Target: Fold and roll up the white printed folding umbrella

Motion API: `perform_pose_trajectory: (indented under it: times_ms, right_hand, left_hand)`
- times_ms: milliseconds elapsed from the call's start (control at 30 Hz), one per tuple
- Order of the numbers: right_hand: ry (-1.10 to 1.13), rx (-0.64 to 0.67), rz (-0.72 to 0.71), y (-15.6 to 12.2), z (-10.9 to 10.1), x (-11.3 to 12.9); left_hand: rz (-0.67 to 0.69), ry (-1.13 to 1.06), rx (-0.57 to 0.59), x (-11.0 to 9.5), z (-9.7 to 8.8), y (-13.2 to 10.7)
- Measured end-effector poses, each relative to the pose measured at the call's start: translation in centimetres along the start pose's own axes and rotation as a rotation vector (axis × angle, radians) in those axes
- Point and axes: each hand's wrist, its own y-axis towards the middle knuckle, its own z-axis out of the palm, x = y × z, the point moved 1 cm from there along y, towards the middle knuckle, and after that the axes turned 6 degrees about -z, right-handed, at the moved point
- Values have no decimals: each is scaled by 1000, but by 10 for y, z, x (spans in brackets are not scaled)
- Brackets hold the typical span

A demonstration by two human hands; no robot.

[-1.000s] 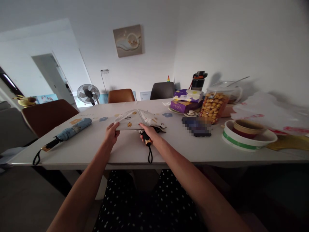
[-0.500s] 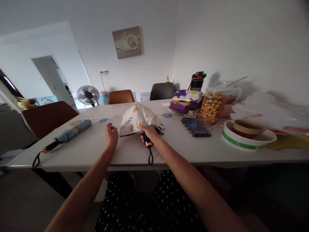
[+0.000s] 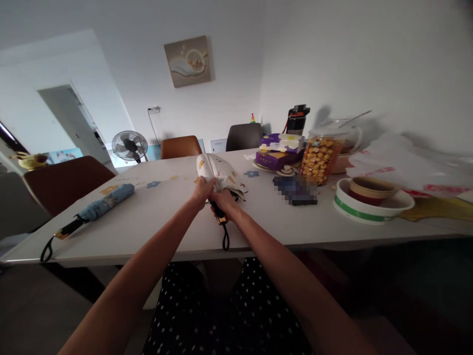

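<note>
A white folding umbrella (image 3: 218,172) with small printed figures lies on the white table (image 3: 155,222), its loose canopy gathered toward the far side. My right hand (image 3: 223,201) is closed round the umbrella's black and gold handle, and a black wrist loop (image 3: 224,240) hangs from it toward the table's front edge. My left hand (image 3: 202,190) is closed on the canopy fabric right beside the right hand, the two touching.
A folded blue umbrella (image 3: 96,207) lies at the left of the table. To the right stand a snack jar (image 3: 318,158), purple boxes (image 3: 278,157), a dark bottle (image 3: 295,118) and a green-striped bowl (image 3: 369,207). Chairs (image 3: 66,175) and a fan (image 3: 128,145) stand beyond.
My left hand let go of the spread canopy edge, then moved right and closed on the gathered fabric by the handle. The canopy went from spread flat to bunched.
</note>
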Motion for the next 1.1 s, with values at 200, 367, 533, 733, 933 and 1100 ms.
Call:
perform_pose_trajectory:
  times_ms: [200, 367, 533, 733, 933, 1100]
  right_hand:
    - [-5, 79, -32, 3, 1, -8]
    - [-9, 140, -51, 3, 3, -11]
    - [68, 165, 62, 0, 5, -5]
    - [288, 313, -20, -4, 7, -2]
    - [284, 173, 40, 4, 4, -11]
    - [367, 264, 254, 13, 4, -19]
  left_hand:
    - [-279, -383, 136, -7, -5, 15]
    - [-270, -533, -62, -1, -8, 20]
    - [-236, -591, -53, 3, -12, 18]
    - [-365, -626, 228, -6, -16, 16]
    - [-146, -251, 4, 2, -22, 27]
    - [229, 237, -268, -1, -15, 23]
